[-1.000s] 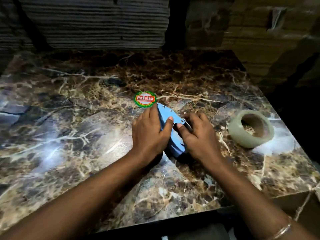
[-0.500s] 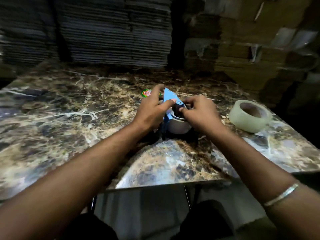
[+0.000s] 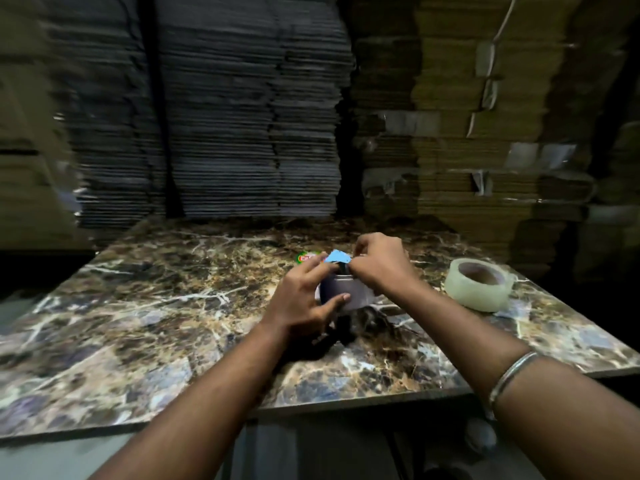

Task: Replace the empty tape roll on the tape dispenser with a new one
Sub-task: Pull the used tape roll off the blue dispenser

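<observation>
At frame centre, both hands grip the blue tape dispenser and its empty roll — left hand around the roll, right hand pinching the top; the new tape roll lies at right, well apart.

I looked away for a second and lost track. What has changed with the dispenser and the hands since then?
The blue tape dispenser has been lifted off the marble table and stood up; a second ago it lay flat. The left hand now grips the empty roll, and the right hand pinches the dispenser's top. The new tape roll and the round sticker stayed put.
</observation>
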Demonstrator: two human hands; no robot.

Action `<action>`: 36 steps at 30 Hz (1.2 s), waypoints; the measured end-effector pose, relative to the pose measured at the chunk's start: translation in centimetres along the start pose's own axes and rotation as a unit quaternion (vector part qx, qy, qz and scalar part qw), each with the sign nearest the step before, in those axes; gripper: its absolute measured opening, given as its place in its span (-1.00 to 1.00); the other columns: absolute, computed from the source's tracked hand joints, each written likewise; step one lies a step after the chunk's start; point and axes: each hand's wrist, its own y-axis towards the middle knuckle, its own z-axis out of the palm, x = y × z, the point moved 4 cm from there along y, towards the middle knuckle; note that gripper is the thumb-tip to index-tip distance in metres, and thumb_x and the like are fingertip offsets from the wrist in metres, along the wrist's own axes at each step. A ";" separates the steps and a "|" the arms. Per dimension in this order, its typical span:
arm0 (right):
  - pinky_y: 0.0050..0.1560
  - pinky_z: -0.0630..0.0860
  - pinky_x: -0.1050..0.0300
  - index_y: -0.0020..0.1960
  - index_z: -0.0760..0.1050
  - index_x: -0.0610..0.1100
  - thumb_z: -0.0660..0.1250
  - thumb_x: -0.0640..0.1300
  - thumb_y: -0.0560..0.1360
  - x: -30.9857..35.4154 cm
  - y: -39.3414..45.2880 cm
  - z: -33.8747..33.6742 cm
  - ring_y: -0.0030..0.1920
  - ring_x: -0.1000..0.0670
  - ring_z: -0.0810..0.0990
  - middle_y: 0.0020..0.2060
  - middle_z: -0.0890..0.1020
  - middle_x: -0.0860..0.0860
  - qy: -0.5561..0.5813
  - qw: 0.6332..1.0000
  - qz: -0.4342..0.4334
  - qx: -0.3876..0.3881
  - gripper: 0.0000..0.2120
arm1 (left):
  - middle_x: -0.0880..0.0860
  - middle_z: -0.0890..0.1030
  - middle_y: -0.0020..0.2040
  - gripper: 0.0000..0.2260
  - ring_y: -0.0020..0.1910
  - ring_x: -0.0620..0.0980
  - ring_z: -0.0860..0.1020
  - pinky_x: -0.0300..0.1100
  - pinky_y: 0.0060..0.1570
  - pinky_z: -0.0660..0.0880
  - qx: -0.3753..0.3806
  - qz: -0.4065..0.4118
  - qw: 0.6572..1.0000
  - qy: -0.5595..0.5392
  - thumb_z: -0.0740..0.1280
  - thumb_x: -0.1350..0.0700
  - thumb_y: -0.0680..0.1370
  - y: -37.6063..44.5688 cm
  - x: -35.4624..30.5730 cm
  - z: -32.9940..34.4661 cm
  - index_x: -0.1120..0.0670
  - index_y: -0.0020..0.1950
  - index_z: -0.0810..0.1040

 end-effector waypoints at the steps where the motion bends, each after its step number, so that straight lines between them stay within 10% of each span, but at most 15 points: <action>1: -0.19 0.67 -0.04 -0.19 0.61 -0.06 0.30 -0.04 0.16 0.5 0.1 -0.2 -0.19 -0.19 0.65 -0.24 0.67 -0.11 -0.014 1.000 0.001 0.010 -0.74 | 0.18 0.57 0.31 -0.48 0.31 0.06 0.52 -0.09 0.32 0.43 -0.009 0.006 1.000 -0.008 0.36 -0.18 0.42 0.0 0.2 -0.2 0.11 0.27 0.58; 10: -0.21 0.68 0.02 -0.15 0.65 0.01 0.27 -0.05 0.22 4.5 1.7 0.8 -0.26 -0.13 0.68 -0.22 0.68 -0.04 -0.073 0.992 -0.034 0.097 -0.73 | -0.06 0.68 -0.05 -0.64 -0.13 -0.18 0.57 -0.25 -0.10 0.50 -0.048 -0.057 0.986 -0.148 0.39 -0.11 0.36 -0.2 3.7 -1.8 -0.11 0.14 0.53; 18: -0.28 0.45 0.11 -0.15 0.61 -0.14 0.25 0.18 0.53 3.7 4.5 3.1 -0.23 0.01 0.58 -0.24 0.65 -0.09 0.078 0.968 -0.183 0.153 -0.60 | 0.06 0.63 -0.17 -0.89 -0.22 -0.01 0.58 -0.16 -0.30 0.52 0.029 -0.248 0.860 -0.444 0.28 0.26 0.58 -0.6 6.9 -1.9 0.06 -0.08 0.48; 24: -0.31 0.50 0.16 -0.01 0.48 -0.13 0.22 0.10 0.60 1.1 5.7 6.7 -0.25 0.06 0.50 -0.22 0.50 -0.02 0.261 0.919 -0.166 0.246 -0.71 | 0.12 0.65 -0.09 -0.88 -0.16 0.00 0.60 -0.19 -0.23 0.54 0.073 -0.246 0.843 -0.473 0.36 0.13 0.51 1.3 10.2 -2.1 0.07 0.01 0.47; 30: -0.19 0.39 0.18 0.00 0.43 -0.10 0.10 0.10 0.64 1.2 7.0 8.8 -0.22 0.14 0.46 -0.20 0.56 0.05 0.185 0.938 -0.220 0.195 -0.71 | 0.31 0.56 0.17 -0.53 0.13 0.28 0.50 0.11 0.09 0.46 0.099 -0.268 0.826 -0.486 0.45 -0.01 0.45 2.5 12.5 -1.5 0.13 0.28 0.43; 36: -0.11 0.44 0.09 -0.03 0.41 -0.03 -0.10 0.49 0.46 0.2 7.9 10.6 -0.15 0.08 0.52 -0.15 0.57 0.03 0.197 0.931 -0.248 0.180 -0.36 | 0.11 0.57 0.26 -0.75 0.31 0.11 0.49 0.23 0.38 0.32 0.103 -0.236 0.904 -0.342 0.19 0.08 0.59 2.9 13.7 -1.5 -0.09 0.24 0.51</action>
